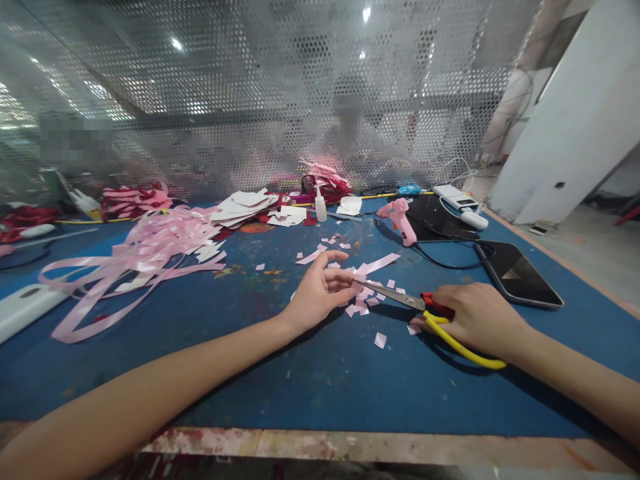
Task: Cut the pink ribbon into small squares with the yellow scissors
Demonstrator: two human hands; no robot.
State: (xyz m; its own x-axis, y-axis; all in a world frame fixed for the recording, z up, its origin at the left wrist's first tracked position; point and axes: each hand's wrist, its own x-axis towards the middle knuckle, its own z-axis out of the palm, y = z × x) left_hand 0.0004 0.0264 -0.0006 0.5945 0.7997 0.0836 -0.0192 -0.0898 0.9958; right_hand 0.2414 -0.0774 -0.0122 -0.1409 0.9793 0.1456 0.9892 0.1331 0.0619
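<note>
My right hand (477, 317) grips red and yellow-handled scissors (400, 298) low over the blue table (320, 380). The blades point left toward my left hand (320, 290). That hand rests on the table with thumb and fingers pinched on a pink ribbon strip (376, 265) at the blade tips. Small pink ribbon cuttings (361, 308) lie scattered under and around the blades. One cutting (380, 340) sits nearer to me.
A heap of pink ribbon (140, 257) spreads at the left, white paper pieces (250, 207) behind it. A pink glue gun (400, 217), a glue bottle (321, 207), a tablet (517, 273), a power bank (457, 198) and cables lie at the right. A perforated screen (250, 100) stands behind, people beyond it.
</note>
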